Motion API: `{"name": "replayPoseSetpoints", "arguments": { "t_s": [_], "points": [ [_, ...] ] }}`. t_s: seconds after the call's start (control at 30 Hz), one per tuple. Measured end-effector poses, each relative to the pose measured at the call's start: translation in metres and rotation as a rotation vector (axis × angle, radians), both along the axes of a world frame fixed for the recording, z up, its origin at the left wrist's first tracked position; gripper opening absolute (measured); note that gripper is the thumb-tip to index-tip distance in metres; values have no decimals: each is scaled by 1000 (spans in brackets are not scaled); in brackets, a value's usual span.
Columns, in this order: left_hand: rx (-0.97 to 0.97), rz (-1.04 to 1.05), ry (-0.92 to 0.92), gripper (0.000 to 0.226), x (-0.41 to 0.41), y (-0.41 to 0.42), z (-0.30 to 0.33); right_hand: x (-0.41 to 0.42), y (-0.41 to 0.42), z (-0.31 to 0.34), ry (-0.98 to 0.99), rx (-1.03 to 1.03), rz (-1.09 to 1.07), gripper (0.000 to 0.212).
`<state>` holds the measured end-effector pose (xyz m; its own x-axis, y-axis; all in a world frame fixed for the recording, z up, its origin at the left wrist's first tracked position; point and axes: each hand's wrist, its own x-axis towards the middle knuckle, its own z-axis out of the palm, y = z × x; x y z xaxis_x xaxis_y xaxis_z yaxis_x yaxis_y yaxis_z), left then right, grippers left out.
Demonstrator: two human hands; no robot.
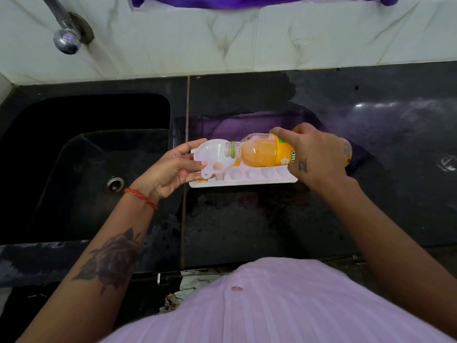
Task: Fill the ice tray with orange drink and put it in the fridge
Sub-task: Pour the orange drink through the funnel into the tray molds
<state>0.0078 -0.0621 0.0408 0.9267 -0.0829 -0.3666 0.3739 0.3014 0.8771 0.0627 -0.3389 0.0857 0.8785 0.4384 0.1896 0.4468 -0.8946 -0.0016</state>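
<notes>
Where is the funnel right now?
The funnel is mid-frame in the left hand, above the left end of the ice tray, at the bottle mouth.

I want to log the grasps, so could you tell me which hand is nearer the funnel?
Left. The left hand holds the funnel; the right hand grips the bottle beyond it.

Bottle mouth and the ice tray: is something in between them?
Yes. A clear funnel, held by the left hand, sits between the bottle mouth and the ice tray; the drink must pass through it.
</notes>
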Motion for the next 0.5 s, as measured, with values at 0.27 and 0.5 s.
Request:
{"name": "replayPoseSetpoints", "arguments": {
  "t_s": [0.27, 0.5],
  "points": [
    [-9, -7, 10, 57, 4, -2, 1, 2, -1, 1, -32, -6, 9, 67],
    [-9, -2, 24, 57, 5, 0, 2, 4, 0, 2, -48, 10, 15, 66]
  ]
}}
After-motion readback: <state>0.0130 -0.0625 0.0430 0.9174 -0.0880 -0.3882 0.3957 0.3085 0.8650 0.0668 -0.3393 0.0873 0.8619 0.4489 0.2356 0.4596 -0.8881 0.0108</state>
